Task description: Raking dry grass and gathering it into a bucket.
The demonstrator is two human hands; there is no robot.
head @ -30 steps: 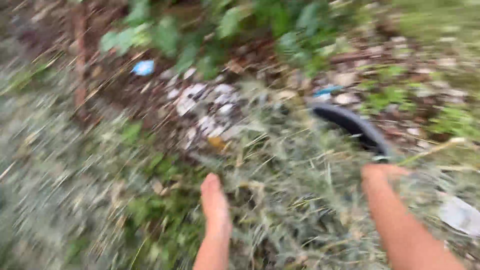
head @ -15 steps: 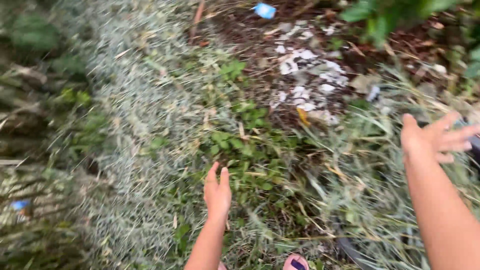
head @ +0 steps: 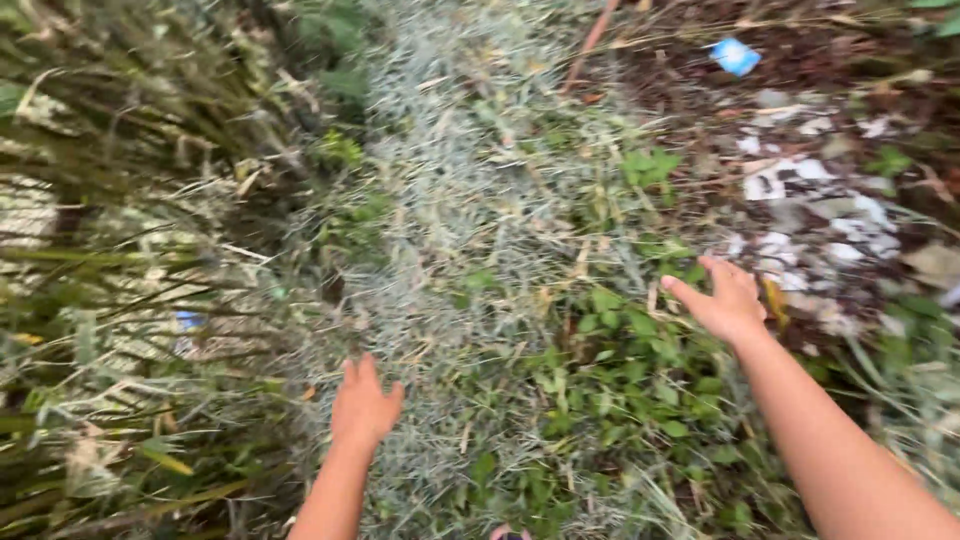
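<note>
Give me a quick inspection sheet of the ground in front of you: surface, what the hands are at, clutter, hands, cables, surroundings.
Surface: ground covered by a mat of cut dry grass, pale grey-green.
Things at hand: a patch of low green leafy weeds lies between the hands; neither hand holds anything.
Clutter: blue scrap top right; white broken bits on dark soil; a small blue piece among the stems at left.
Hands: left hand open above the grass; right hand open, fingers spread, at the weed patch's edge.
Cables: nothing seen.
Surroundings: tall dry stalks at left; reddish stick at top.
</note>
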